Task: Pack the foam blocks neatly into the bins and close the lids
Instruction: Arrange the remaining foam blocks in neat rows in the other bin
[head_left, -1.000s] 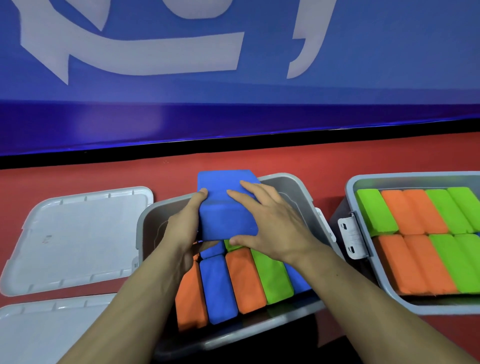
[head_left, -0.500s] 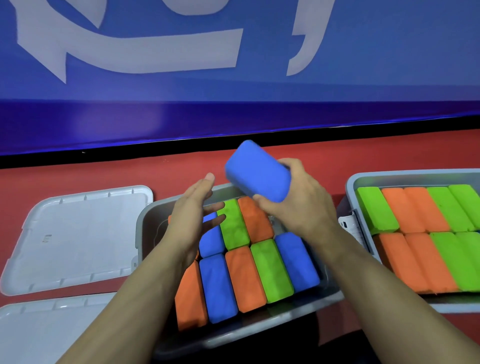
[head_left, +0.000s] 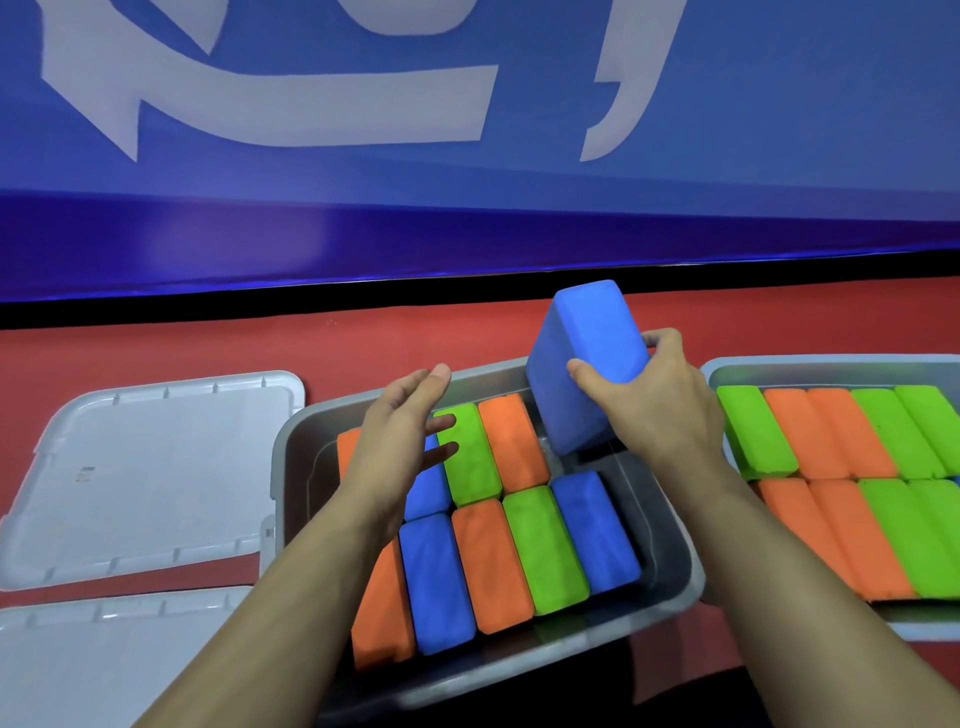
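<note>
Blue foam block (head_left: 587, 364) tilts over the far right corner of the middle bin (head_left: 291, 441), gripped by the right hand (head_left: 654, 410), while the left hand (head_left: 400, 431) hovers spread above packed blocks, a filled bin (head_left: 727, 364) to the right, two lids (head_left: 156, 467) to the left.

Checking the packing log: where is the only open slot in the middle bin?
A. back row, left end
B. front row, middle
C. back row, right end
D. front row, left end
C: the middle bin shows bare floor at the back right, under the blue block held by the right hand.
</note>
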